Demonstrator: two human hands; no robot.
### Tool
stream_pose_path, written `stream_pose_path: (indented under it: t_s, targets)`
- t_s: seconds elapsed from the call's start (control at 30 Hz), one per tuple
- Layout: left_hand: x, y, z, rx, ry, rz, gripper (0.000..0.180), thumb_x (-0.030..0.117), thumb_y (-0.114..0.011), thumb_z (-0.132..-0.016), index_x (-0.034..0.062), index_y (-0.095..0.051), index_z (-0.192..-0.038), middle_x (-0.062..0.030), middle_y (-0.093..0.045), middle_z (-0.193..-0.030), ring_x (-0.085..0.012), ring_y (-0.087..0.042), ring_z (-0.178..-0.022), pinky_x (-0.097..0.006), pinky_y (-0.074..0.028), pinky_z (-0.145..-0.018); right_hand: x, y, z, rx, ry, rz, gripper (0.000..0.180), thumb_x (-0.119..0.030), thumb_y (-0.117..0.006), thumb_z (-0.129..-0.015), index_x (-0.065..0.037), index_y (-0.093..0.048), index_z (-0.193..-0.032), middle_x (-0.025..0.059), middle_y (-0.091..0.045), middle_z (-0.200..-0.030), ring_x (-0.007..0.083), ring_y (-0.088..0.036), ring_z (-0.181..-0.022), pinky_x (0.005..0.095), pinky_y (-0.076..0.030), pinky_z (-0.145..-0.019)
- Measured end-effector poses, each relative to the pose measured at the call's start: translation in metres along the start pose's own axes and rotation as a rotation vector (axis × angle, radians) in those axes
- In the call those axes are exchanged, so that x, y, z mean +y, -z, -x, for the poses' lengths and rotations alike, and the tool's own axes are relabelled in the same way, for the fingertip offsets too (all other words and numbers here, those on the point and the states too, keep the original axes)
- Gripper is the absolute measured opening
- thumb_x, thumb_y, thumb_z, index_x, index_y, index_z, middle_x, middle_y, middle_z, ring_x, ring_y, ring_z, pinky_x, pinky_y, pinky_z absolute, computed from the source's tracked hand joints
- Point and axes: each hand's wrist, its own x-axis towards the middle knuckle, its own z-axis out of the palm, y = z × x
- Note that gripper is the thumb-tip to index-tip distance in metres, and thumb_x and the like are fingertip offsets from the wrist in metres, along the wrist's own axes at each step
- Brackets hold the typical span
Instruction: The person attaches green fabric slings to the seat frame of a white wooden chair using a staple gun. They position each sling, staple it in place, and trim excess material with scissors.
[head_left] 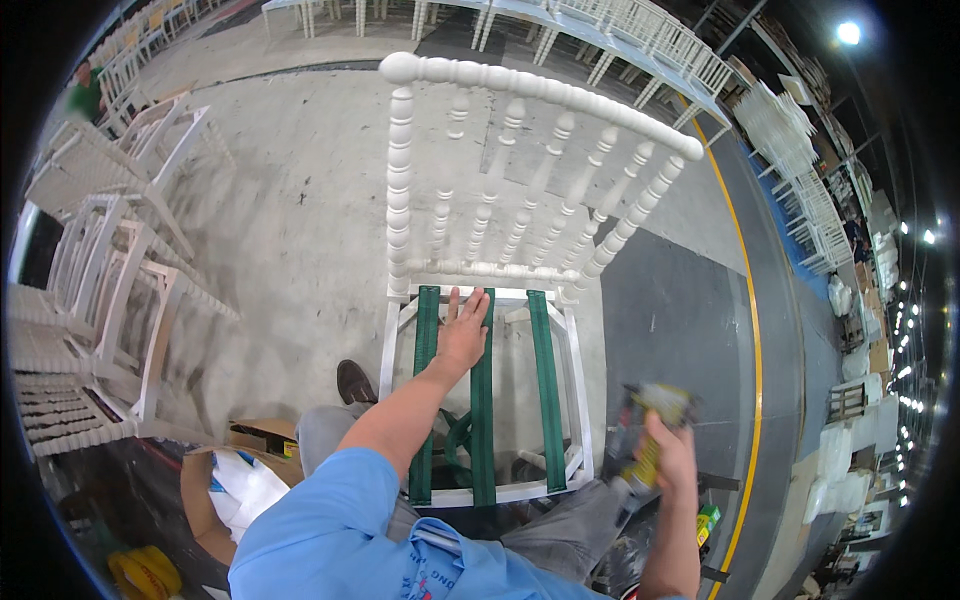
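Observation:
A white chair frame (399, 190) with turned, beaded spindles stands before me, its back on the far side. Three green webbing straps (543, 380) run from the back to the front of its open seat. My left hand (463, 335) lies on the far end of the middle strap, by the rear seat rail, with its fingers stretched out. Beneath the seat a loose loop of green webbing shows. To the right of the seat, apart from the chair, my right hand (673, 455) grips a yellow-and-black staple gun (650, 420), blurred by motion.
Several white chairs (140, 330) are stacked at the left. An open cardboard box (205, 500) with white wrapping sits at my lower left, near a yellow item (145, 572). More white chairs (640, 45) line the far side. A yellow floor line (757, 370) runs along the right.

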Motion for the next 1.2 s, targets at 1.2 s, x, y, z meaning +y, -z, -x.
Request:
stream_pose_path:
  t_s: [1.2]
  targets:
    - [-0.015, -0.019, 0.002, 0.318, 0.091, 0.561, 0.045, 0.017, -0.066, -0.095, 0.0042, -0.056, -0.137, -0.0218, -0.059, -0.134, -0.0428, -0.053, -0.131, -0.05, -0.048, -0.103, 0.063, -0.251, -0.196, -0.171, 0.147, 0.221, 0.032, -0.025, -0.074, -0.097, 0.005, -0.069, -0.106, 0.0116, -0.072, -0.088, 0.0133, -0.058, -0.049, 0.0287, -0.046, -0.043]
